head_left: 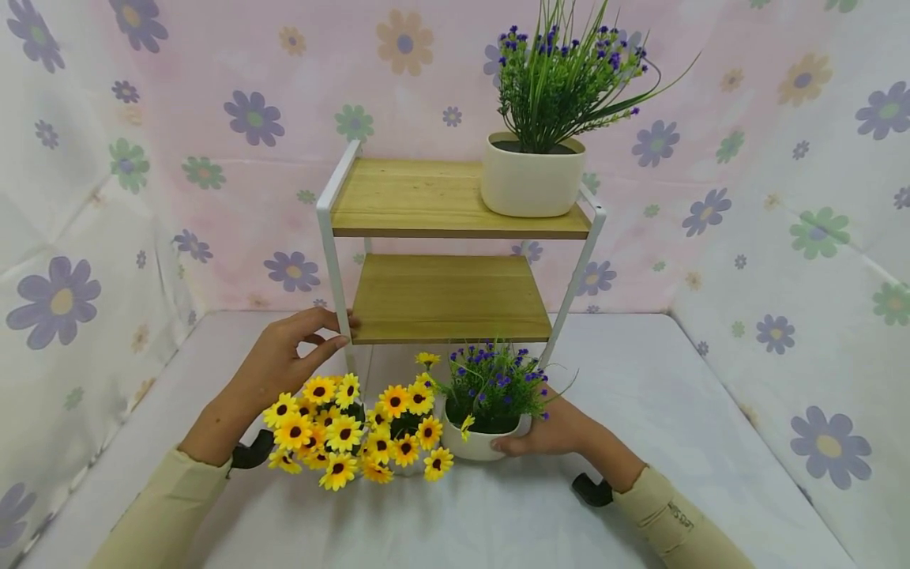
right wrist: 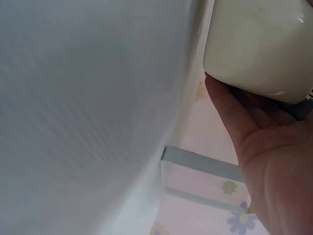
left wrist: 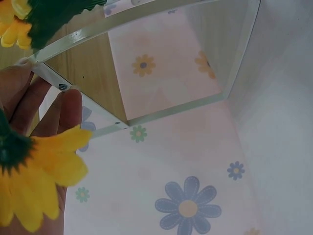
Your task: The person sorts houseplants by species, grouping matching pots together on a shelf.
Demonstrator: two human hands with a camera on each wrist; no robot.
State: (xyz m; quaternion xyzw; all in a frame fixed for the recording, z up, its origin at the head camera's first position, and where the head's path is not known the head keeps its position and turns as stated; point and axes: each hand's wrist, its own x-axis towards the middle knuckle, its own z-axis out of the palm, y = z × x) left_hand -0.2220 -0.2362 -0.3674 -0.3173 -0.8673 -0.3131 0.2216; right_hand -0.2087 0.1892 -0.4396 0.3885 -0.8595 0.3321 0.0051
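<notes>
Pot in hand: small white pot (head_left: pixel 472 446) with purple flowers, at 6 o'clock of the rack (head_left: pixel 448 300), in front of its lower board. Can't tell if its base touches the table.
Right hand (head_left: pixel 550 427): 5 o'clock of the rack, thumb on the pot's front, other fingers curled round it, mostly hidden in head view; right wrist view shows them along the pot wall.
Left hand (head_left: pixel 287 359): 8 o'clock, thumb and fingers pinching the rack frame at the lower board's corner. Some fingertips behind the post; yellow petals cover part of the hand in left wrist view.
Yellow flowers (head_left: pixel 337 431): two bunches side by side, 6 to 7 o'clock; whatever holds the stems is hard to make out. One bloom overlaps the small pot.
Rack legs: lower ends largely hidden by flowers.
Large planter (head_left: pixel 533 186): on the top board, 1 o'clock; its leaf tips cut off at 12.
Sleeves (head_left: pixel 163 506): both cut off at the bottom edge; marking on the right one illegible.
Table (head_left: pixel 711 442): white cover, soft shadows.
Room: pink-and-white floral backdrop (head_left: pixel 270 205) at 9, 12 and 3 o'clock, creased at 9.
</notes>
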